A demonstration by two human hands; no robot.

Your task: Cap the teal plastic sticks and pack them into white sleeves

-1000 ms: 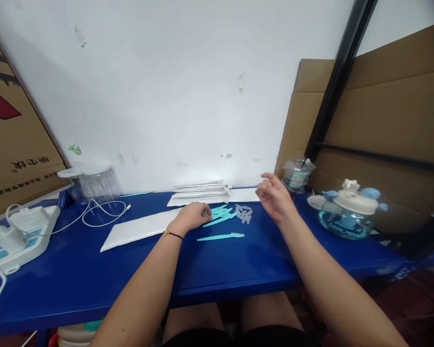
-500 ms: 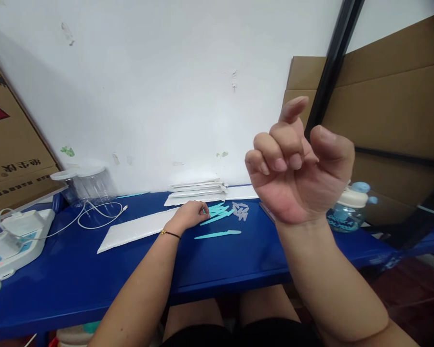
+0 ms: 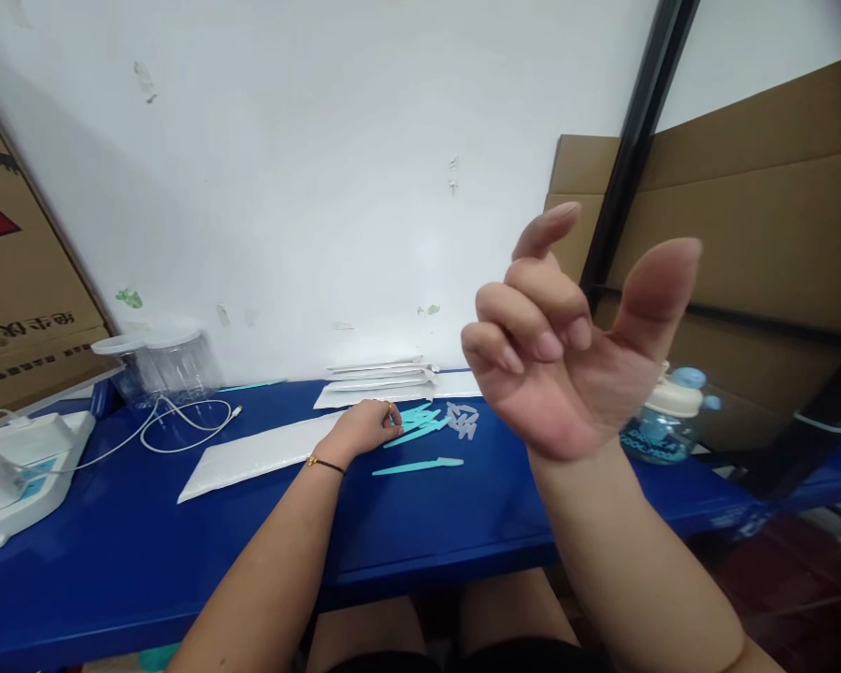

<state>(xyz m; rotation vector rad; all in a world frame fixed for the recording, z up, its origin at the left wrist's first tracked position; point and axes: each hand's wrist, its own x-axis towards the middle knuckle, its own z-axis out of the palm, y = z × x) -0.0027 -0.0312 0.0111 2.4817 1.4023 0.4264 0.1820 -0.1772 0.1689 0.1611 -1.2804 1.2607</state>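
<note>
My left hand (image 3: 366,428) lies at the left edge of a pile of slim teal sticks (image 3: 420,421) shaped like eyebrow razors. Its fingers are curled closed, and whatever is between them is hidden. A white packet (image 3: 252,458) lies partly under that hand and wrist. One more teal razor-like stick (image 3: 420,465) rests apart, nearer the front edge. Small clear plastic pieces (image 3: 463,419) are heaped right of the pile. My right hand (image 3: 547,346) is raised close to the camera, palm showing, holding nothing. Its thumb and index finger are apart; the other fingers are bent.
White packets (image 3: 375,388) are stacked at the wall on the blue table (image 3: 449,523). Clear lidded jars (image 3: 172,365), a white cable (image 3: 196,404) and a power strip (image 3: 35,467) are at left. A blue bottle (image 3: 665,421) and cardboard (image 3: 757,215) are at right.
My right thumb has swung outward, away from the index finger, and the hand has tipped slightly left. My left hand stays at the pile. The whole view has shifted a little.
</note>
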